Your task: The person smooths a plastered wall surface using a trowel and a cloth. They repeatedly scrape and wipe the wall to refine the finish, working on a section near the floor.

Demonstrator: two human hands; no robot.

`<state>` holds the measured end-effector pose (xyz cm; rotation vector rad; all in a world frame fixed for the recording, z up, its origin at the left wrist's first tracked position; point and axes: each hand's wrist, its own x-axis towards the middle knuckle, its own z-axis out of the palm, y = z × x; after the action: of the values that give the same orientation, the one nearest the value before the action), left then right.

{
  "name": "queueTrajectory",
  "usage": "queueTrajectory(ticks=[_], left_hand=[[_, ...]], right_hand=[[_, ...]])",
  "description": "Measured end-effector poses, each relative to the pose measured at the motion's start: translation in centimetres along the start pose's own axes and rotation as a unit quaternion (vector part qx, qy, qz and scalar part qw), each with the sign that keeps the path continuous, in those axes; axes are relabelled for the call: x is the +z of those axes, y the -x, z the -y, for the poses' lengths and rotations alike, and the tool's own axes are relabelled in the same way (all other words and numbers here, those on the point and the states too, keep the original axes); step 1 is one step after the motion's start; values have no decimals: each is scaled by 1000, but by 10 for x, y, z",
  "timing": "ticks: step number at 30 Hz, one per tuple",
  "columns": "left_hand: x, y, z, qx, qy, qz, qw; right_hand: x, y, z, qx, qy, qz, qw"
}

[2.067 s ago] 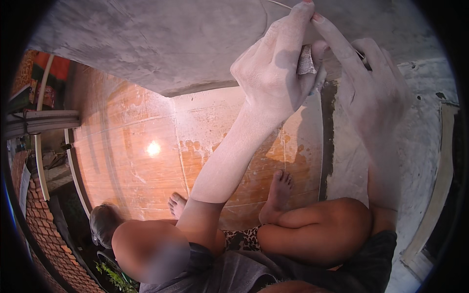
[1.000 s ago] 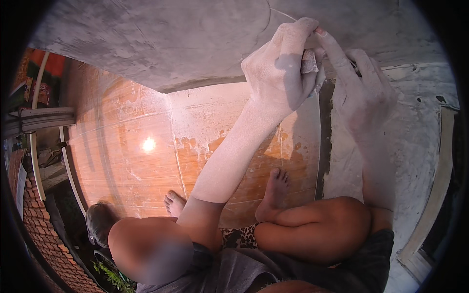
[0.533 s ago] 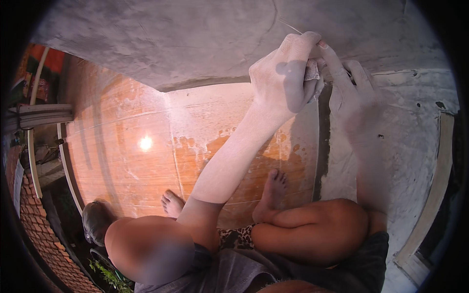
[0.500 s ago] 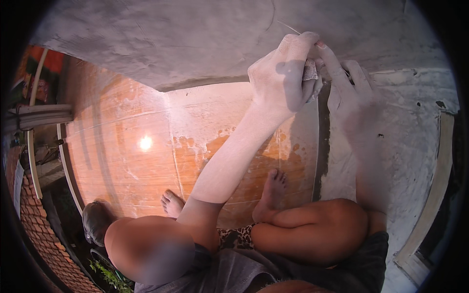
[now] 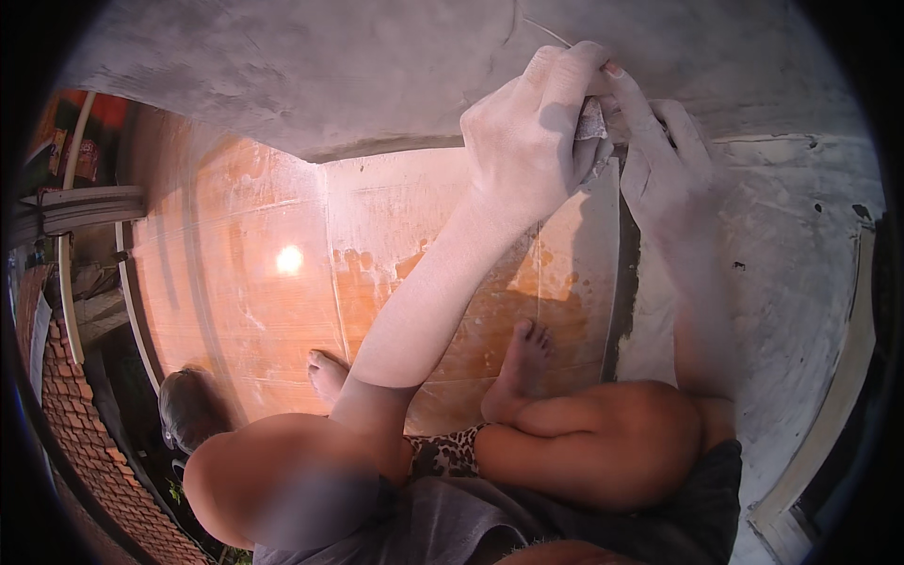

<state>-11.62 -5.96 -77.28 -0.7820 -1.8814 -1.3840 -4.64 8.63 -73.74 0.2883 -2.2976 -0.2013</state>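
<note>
White dust coats both of my hands and forearms, which meet close to a grey plastered surface. My left hand is closed, and a small folded grey piece, dusty and rough-looking, shows in its grip. A thin pale strand sticks out beyond its knuckles; its other end is hidden. Close on the right, my right hand has curled fingers, with the index fingertip against the left fingers. What the right fingers hold, if anything, is hidden.
Below lies an orange tiled floor with whitish smears and wet-looking patches; my bare feet rest on it. A rough grey ledge runs along the right. Wooden rails and a brick-red tiled roof are at the left.
The whole view has shifted slightly, so hands and wall edge sit a little higher. Both hands keep nearly the same pose and stay together; the folded piece remains in the left hand.
</note>
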Motion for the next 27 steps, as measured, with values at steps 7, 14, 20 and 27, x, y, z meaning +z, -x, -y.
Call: queueTrajectory(ticks=[7,14,20,27], left_hand=[[6,-2,0,37,-23,-29,999],[10,-12,-8,-2,-27,-44,999],[21,-19,-16,-74,4,-66,995],[23,-15,-12,-49,-4,-101,994]], right_hand=[[0,0,-9,12,-4,3,1000],[-9,-17,-5,10,-26,32,999],[-21,-33,-27,-61,18,52,997],[-31,-38,-22,-59,78,104,990]])
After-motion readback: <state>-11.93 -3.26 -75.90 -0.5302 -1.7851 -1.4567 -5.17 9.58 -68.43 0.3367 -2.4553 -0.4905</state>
